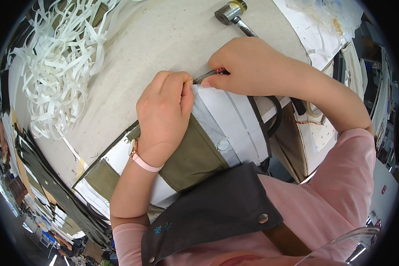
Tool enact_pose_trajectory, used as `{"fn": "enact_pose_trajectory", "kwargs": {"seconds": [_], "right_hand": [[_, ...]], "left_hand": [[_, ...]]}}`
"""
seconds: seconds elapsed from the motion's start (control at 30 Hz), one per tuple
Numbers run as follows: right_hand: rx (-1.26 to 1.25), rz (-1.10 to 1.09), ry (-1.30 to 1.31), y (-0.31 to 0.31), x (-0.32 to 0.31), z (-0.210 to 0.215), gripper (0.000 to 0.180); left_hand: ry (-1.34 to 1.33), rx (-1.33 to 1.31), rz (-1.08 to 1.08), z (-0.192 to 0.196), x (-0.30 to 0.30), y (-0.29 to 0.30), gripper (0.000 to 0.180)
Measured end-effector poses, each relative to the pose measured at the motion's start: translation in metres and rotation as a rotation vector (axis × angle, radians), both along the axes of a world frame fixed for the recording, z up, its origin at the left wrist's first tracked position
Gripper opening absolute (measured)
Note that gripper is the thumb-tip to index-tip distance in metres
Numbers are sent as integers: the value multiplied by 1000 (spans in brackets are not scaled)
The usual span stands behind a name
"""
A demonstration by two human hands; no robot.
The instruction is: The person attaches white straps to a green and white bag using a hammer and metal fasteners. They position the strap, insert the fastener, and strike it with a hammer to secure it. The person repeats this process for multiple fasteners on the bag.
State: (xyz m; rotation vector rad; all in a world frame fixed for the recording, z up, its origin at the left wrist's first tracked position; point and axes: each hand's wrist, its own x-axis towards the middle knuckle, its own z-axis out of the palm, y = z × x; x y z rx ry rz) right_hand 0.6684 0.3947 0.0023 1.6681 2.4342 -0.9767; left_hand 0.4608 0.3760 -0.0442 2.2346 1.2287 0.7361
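An olive and white bag piece (pixel 195 155) with dark edges lies across the near part of the table. My left hand (pixel 164 104) rests over it, fingers curled and pinching its far edge. Close beside those fingertips, my right hand (pixel 248 66) is closed round a small metal hand tool (pixel 208 75) with a red and black grip. The tool's narrow tip meets the edge right at my left thumb. My right palm hides most of the handle, so its exact kind cannot be made out. A round snap-like disc (pixel 223 145) shows on the grey strip.
A heap of tangled white strips (pixel 60 66) covers the table's far left. Beyond my right hand lies a hammer (pixel 231 15) with a metal head. Clear plastic (pixel 328 17) sits at the far right. Stacked dark and white sheets (pixel 53 186) line the left side.
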Motion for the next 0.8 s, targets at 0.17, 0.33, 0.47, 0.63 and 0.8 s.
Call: {"fn": "enact_pose_trajectory", "kwargs": {"seconds": [0.17, 0.33, 0.47, 0.63, 0.8], "right_hand": [[29, 7, 41, -1, 4, -5, 45], [-71, 18, 8, 6, 2, 3, 46], [-217, -11, -78, 16, -6, 9, 48], [-237, -9, -52, 17, -7, 11, 48], [-128, 40, 25, 4, 0, 6, 46]], "left_hand": [[-8, 10, -10, -1, 0, 0, 12], [-19, 19, -28, 0, 0, 0, 6], [-31, 38, -41, -1, -1, 1, 6], [-21, 38, -42, 1, -1, 1, 6], [-31, -2, -27, 1, -1, 1, 5]]}}
